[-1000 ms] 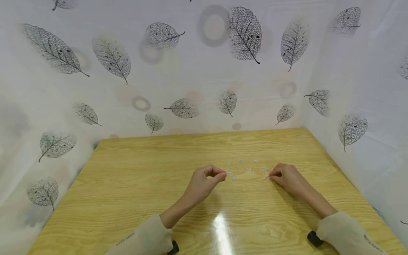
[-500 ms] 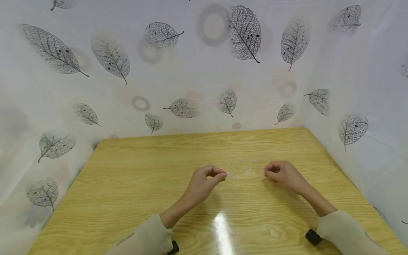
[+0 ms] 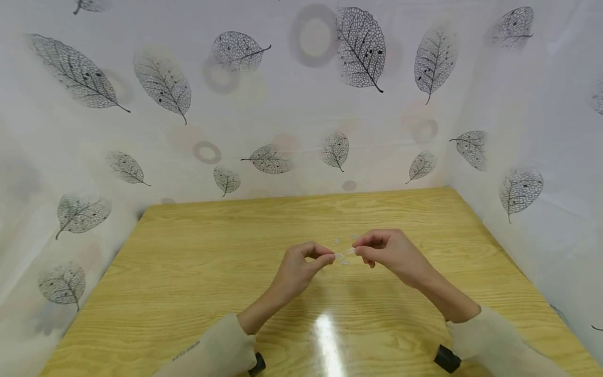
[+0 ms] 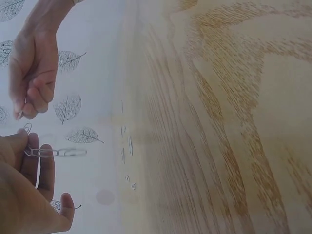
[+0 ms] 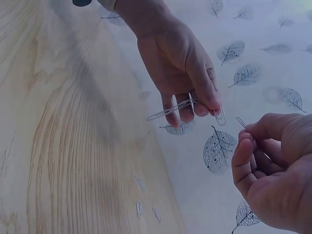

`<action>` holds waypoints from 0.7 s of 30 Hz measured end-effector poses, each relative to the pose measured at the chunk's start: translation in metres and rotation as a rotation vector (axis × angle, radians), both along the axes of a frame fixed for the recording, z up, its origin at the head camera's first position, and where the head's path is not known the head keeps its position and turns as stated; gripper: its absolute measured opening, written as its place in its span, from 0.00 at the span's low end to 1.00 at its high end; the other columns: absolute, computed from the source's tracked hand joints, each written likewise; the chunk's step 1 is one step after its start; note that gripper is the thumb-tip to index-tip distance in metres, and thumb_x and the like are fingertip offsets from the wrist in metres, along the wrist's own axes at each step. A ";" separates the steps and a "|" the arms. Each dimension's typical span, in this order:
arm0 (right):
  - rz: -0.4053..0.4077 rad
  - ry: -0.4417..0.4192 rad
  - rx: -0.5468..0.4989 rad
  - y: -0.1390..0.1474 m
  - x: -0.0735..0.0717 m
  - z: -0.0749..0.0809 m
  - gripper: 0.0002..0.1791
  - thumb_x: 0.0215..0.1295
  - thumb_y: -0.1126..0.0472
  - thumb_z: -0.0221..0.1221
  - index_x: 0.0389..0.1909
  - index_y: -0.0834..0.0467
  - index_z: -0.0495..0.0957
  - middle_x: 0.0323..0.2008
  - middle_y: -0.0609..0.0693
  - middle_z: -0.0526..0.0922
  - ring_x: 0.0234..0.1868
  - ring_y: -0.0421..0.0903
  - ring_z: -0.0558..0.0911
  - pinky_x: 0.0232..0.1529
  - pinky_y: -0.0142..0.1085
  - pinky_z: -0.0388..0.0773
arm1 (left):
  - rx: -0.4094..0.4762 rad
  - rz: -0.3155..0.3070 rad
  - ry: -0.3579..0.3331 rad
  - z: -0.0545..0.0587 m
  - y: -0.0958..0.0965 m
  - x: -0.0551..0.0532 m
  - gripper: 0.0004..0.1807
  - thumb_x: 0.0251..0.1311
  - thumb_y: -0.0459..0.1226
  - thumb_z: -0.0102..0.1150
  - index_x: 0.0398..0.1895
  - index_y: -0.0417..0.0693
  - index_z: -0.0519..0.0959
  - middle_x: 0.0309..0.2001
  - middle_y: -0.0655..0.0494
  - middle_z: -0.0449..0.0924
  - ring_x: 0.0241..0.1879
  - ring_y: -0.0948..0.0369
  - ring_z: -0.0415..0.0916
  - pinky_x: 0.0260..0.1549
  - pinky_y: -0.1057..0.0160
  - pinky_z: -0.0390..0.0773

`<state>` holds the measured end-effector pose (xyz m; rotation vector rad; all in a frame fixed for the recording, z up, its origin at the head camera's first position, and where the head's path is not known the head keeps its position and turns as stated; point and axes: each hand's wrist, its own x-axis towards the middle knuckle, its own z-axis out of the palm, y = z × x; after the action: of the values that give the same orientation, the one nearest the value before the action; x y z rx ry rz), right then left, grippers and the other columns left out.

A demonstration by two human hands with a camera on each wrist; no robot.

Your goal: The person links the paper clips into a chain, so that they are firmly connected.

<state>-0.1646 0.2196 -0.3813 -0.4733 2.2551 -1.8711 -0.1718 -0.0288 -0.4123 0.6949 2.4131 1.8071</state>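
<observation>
Above the wooden table (image 3: 198, 272) my left hand (image 3: 331, 256) pinches a short chain of linked paper clips (image 4: 54, 152), which hangs out from thumb and forefinger (image 5: 170, 111). My right hand (image 3: 358, 250) pinches a single paper clip (image 5: 241, 122) between thumb and forefinger. It holds the clip just to the right of the chain's end, a small gap away. Several loose paper clips (image 5: 139, 195) lie on the table beyond the hands, seen as small glints (image 3: 336, 241).
White sheets printed with leaves (image 3: 358, 50) wall in the table at the back and both sides. A bright glare patch (image 3: 327, 340) lies on the tabletop in front of the hands. Beige sleeves cover both forearms.
My right hand lifted a clip from the loose ones on the right and carried it left, up to the chain's end. The left hand stayed put.
</observation>
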 end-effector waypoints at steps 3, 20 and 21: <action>0.008 0.005 -0.003 -0.009 0.000 0.003 0.13 0.72 0.66 0.64 0.45 0.75 0.81 0.28 0.52 0.81 0.28 0.43 0.78 0.32 0.36 0.80 | 0.012 -0.002 0.005 0.000 0.000 0.000 0.04 0.68 0.35 0.67 0.37 0.44 0.88 0.37 0.57 0.88 0.38 0.62 0.82 0.41 0.63 0.82; -0.006 -0.042 0.009 -0.020 -0.001 0.001 0.10 0.71 0.65 0.64 0.42 0.71 0.85 0.27 0.53 0.81 0.25 0.43 0.77 0.30 0.36 0.78 | 0.054 -0.021 0.041 -0.001 0.001 0.000 0.03 0.66 0.34 0.68 0.37 0.43 0.88 0.37 0.55 0.88 0.38 0.61 0.83 0.41 0.62 0.83; -0.011 -0.044 0.012 -0.020 -0.001 0.000 0.10 0.71 0.65 0.64 0.42 0.71 0.84 0.27 0.54 0.80 0.25 0.43 0.77 0.30 0.36 0.78 | 0.055 -0.021 0.046 0.000 0.000 0.000 0.03 0.66 0.34 0.68 0.37 0.43 0.88 0.37 0.55 0.88 0.38 0.61 0.83 0.41 0.61 0.82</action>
<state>-0.1659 0.1995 -0.3811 -0.4148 2.2438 -1.8530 -0.1716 -0.0283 -0.4127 0.7713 2.3834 1.8762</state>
